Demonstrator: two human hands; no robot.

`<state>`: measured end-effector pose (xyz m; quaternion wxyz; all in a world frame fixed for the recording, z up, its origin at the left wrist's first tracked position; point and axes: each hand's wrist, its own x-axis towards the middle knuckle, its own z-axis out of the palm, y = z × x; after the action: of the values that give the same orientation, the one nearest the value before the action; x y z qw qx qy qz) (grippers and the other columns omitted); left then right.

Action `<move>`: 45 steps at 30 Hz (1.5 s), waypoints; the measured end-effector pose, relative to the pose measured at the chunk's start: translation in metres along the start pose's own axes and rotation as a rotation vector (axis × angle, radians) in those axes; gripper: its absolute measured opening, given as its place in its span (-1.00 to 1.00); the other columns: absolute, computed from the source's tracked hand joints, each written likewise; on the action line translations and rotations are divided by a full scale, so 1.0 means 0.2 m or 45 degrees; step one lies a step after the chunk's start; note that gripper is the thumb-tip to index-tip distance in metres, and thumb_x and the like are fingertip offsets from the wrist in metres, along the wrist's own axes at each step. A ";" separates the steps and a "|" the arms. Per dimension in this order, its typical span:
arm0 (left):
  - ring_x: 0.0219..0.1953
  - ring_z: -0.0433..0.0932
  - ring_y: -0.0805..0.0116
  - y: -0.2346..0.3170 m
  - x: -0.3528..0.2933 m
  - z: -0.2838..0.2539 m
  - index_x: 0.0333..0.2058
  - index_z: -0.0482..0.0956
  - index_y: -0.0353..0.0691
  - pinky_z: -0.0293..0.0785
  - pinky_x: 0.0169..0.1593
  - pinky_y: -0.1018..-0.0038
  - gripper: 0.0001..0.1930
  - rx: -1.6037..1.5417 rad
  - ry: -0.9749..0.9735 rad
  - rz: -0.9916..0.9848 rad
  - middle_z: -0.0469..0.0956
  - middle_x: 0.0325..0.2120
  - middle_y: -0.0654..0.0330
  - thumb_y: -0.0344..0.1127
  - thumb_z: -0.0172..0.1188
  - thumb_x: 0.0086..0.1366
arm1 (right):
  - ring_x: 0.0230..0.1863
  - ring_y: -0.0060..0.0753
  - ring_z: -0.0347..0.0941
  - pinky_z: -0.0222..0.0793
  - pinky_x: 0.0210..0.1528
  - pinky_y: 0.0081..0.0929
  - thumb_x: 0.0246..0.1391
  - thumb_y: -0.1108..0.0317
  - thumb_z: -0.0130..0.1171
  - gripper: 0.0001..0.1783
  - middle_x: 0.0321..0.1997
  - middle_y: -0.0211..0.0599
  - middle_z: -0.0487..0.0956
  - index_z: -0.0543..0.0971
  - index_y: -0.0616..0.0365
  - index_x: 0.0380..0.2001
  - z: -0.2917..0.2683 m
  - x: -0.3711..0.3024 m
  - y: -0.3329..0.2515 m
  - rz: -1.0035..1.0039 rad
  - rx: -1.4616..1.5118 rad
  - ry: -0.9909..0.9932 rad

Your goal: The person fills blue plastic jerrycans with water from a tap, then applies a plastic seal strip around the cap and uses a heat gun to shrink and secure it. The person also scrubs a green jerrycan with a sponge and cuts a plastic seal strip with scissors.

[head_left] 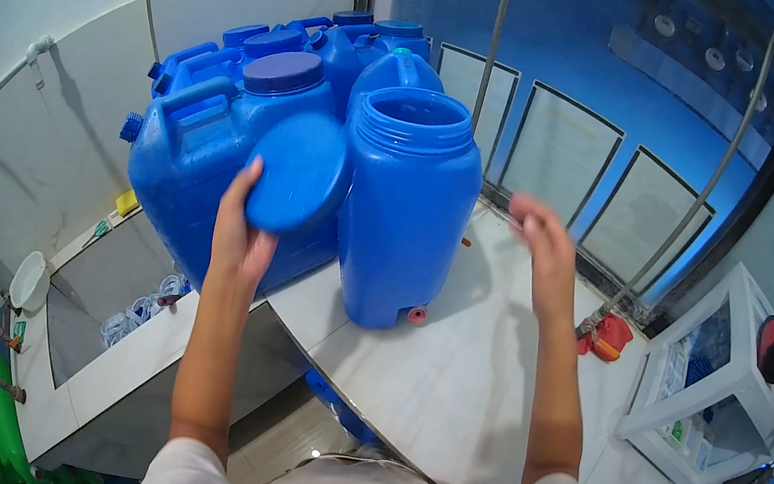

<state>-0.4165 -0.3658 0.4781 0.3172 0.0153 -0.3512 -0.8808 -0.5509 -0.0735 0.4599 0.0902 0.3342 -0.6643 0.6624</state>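
My left hand [242, 237] grips a round blue screw lid [301, 174] by its near edge, with the lid's flat face tilted toward me. Just right of the lid stands an upright blue water jug [407, 210], its wide threaded mouth uncovered and a small red spout plug [417, 316] low on its front. Right of that jug, my right hand [547, 255] is in the air with nothing in it; its fingers are slightly curled and a little blurred. Behind the lid, a larger blue jug [190, 145] with a handle wears a dark purple cap [283, 73].
More blue jugs [334, 61] crowd the back of the white marble counter [474, 398]. At right are a red bag [607, 338] and a white-framed box [709, 384]. A sunken basin with coiled tubing [137, 316] and a white bowl [30, 281] lie left. Glass panels rise behind.
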 end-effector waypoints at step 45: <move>0.26 0.06 0.02 -0.34 0.28 0.47 0.19 0.04 -0.46 -0.05 0.26 0.34 -0.31 1.509 -0.342 0.568 0.09 0.19 -0.22 0.07 -0.29 0.33 | -0.06 -0.44 0.35 0.20 0.02 -0.52 0.12 0.17 -0.10 -0.61 -0.12 -0.20 0.52 0.55 0.29 -0.28 0.28 0.71 -0.01 -0.099 -0.111 -0.164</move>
<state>-0.5223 -0.3031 0.5181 0.3837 0.0041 -0.8092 -0.4448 -0.6397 -0.1724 0.5367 0.0874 0.3976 -0.6833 0.6061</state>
